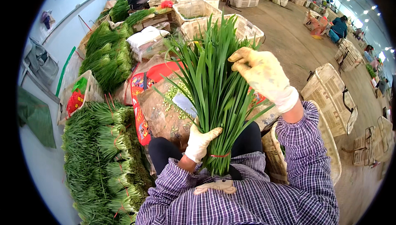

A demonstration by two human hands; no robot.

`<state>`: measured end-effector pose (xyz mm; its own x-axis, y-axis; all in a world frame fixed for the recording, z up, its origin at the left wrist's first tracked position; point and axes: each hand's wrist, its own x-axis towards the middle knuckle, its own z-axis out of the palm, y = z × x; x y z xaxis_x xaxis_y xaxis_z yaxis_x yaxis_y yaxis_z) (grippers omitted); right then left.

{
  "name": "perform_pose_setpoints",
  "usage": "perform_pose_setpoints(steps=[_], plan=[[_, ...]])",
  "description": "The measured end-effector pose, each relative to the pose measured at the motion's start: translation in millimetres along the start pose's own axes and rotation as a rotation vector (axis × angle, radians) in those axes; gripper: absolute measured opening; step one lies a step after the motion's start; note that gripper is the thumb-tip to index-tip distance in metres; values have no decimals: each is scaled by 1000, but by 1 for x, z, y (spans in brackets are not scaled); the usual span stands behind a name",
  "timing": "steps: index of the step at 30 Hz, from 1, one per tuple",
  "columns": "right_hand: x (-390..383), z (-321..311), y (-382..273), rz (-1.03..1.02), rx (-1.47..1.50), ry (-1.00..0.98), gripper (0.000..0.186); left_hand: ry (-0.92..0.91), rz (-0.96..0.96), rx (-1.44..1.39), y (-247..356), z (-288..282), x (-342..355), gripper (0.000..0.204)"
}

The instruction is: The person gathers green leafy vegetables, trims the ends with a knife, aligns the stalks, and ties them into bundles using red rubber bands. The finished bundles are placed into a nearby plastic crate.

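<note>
My left hand [199,142], in a pale work glove, is wrapped round the lower part of a big bunch of green garlic chives [212,76]. The bunch stands upright over my lap, leaves fanning out at the top, with a red tie [220,155] round its stems just below that hand. At the right edge of the upper leaves is my right hand [262,74], in a yellowed glove, fingers bent and closed; whatever they pinch is too small to make out. Behind the bunch a broad grey blade [184,104] lies among chopped pale stem bits [173,93], partly hidden by leaves.
Tied chive bundles [103,155] are stacked at my left, with a loose heap [109,55] beyond. A crate [84,93] with red and green bags stands between them and the wall. Plastic crates [196,10] are ahead, more [330,97] at right. Other people [339,29] sit farther off.
</note>
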<state>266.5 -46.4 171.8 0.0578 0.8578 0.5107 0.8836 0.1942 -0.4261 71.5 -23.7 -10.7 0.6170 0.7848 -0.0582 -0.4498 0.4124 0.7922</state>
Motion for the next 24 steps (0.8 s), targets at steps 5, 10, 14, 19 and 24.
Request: perform_pose_setpoints(steps=[5, 10, 14, 19, 24], plan=[[1, 12, 2, -205, -65, 88, 18, -20, 13, 31, -3, -3, 0, 55], [-4, 13, 6, -262, -273, -41, 21, -40, 22, 56, 2, -3, -2, 57], [-4, 14, 10, -284, -203, -65, 22, -55, 25, 47, 0, -4, -1, 56], [-7, 18, 4, -218, -216, -28, 21, -44, 37, 39, -3, -8, -2, 53], [-3, 19, 7, -263, -187, -87, 19, -25, 12, 27, -1, -7, -4, 48]])
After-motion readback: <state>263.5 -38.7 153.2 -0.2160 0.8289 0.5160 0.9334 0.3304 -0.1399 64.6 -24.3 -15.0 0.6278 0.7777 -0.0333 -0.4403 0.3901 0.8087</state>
